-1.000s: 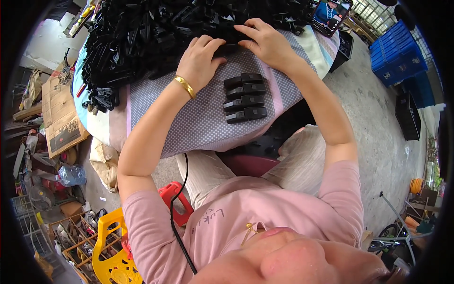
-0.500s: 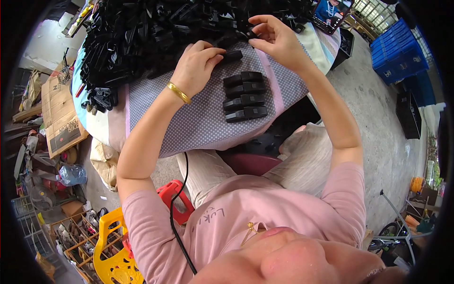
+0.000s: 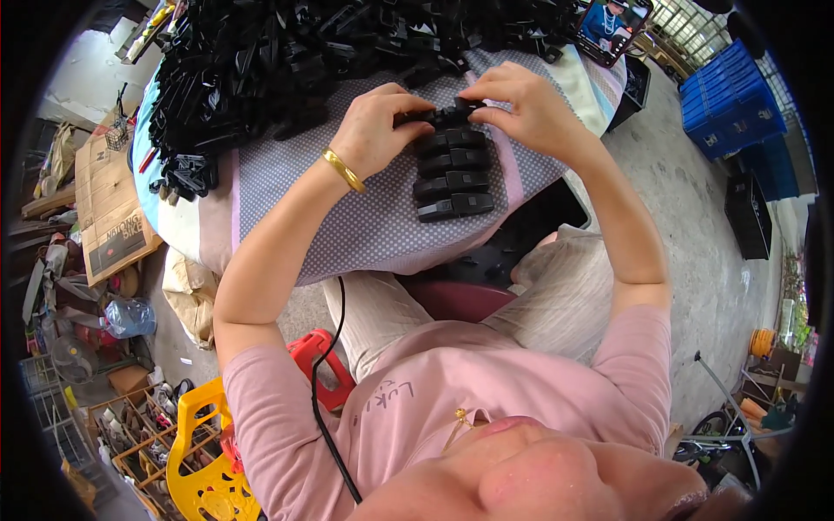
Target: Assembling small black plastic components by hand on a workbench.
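Between my two hands is a black plastic piece [image 3: 449, 115], held level just beyond a row of similar pieces. The fingers and thumb of my left hand [image 3: 372, 130], below a gold bangle, pinch its left end. My right hand [image 3: 530, 106] pinches the other end with thumb and fingertips. Several matching black plastic pieces [image 3: 455, 181] lie side by side in a column on the dotted tablecloth [image 3: 321, 217], nearer to me. A large heap of loose black plastic parts [image 3: 261, 61] covers the far side of the table.
A lit phone [image 3: 605, 30] stands at the far right of the table. Blue crates [image 3: 730, 100] are stacked on the floor to the right. A yellow plastic chair [image 3: 200, 460] and a red one [image 3: 321, 369] are at lower left. A black cable [image 3: 326, 408] runs down beside me.
My right hand has come down and left from the heap's edge to the held piece. My left hand has shifted slightly right and nearer; both hands now grip the piece above the column.
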Action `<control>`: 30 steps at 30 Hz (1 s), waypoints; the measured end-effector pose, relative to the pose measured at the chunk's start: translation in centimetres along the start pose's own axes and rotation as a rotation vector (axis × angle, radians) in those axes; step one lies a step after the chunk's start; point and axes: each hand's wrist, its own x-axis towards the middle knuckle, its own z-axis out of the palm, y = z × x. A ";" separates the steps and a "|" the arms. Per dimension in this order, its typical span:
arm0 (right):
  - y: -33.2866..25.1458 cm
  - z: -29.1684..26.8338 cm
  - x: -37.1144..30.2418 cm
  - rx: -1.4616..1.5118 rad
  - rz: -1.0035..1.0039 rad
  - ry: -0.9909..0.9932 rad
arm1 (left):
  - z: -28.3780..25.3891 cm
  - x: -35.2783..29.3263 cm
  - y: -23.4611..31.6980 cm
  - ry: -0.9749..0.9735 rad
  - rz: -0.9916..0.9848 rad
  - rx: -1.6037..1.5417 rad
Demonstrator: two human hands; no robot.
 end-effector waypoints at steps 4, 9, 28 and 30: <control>-0.2 0.1 0.4 -0.129 -0.016 0.004 | 0.2 -0.2 -0.3 0.047 0.008 0.022; 0.3 -0.1 0.5 -0.099 -0.042 -0.041 | 0.0 0.0 0.0 0.052 -0.089 -0.016; 2.7 4.2 3.5 -0.288 -0.115 0.151 | -10.7 -2.5 -0.8 0.247 -0.300 0.623; 2.3 4.3 3.5 -0.332 -0.142 0.125 | -10.9 -2.9 -1.7 0.213 -0.429 0.687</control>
